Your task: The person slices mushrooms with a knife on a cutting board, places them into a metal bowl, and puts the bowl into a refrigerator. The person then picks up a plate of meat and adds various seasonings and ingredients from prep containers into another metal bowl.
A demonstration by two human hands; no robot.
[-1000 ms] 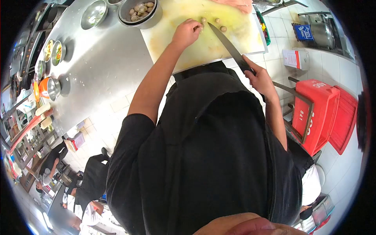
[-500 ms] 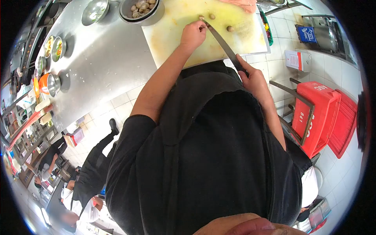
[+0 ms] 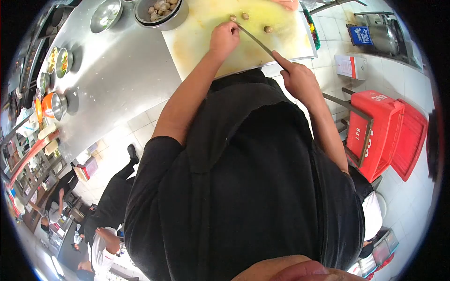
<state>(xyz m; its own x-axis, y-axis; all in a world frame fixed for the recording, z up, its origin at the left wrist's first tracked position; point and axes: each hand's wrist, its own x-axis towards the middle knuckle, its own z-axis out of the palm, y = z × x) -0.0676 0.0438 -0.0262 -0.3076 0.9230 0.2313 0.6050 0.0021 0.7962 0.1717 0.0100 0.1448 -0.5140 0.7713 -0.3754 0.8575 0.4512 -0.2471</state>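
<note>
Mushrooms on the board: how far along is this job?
Done: unclear; the pot holds a batch of mushrooms, but I can't tell whether they're finished or waiting. In hand: the left hand is at one mushroom, with the knife in the right hand reaching there. Left: probably the two other mushrooms on the board.

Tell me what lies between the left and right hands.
The knife: in the head view, its blade runs from the right hand over the cutting board to the fingertips of the left hand.
</note>
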